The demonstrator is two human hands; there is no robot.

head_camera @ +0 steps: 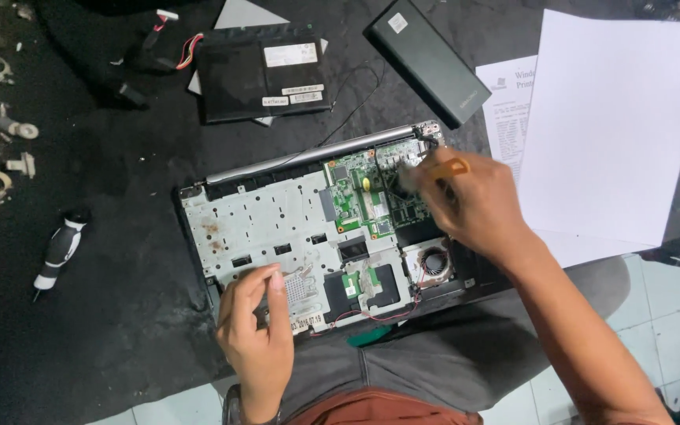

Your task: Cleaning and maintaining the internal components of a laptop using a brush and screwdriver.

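Two hands work over an opened laptop base [277, 228], which lies on a black mat [104, 315] w/ its near edge by the person's lap. Left hand [257, 330] comes up from below, wrist bent, fingers curled together & pressing on the base's front edge near a small mesh grille. Right hand [470, 205] reaches in from the lower right, forearm angled across the lap, fingers closed round an orange-handled tool [449, 167], blurred, its tip over the green circuit board [371, 197]. Fan [433, 262] sits just below that hand. Screwdriver [58, 252] lies well apart, left. Battery pack [261, 71] & white paper [607, 126] lie beyond.
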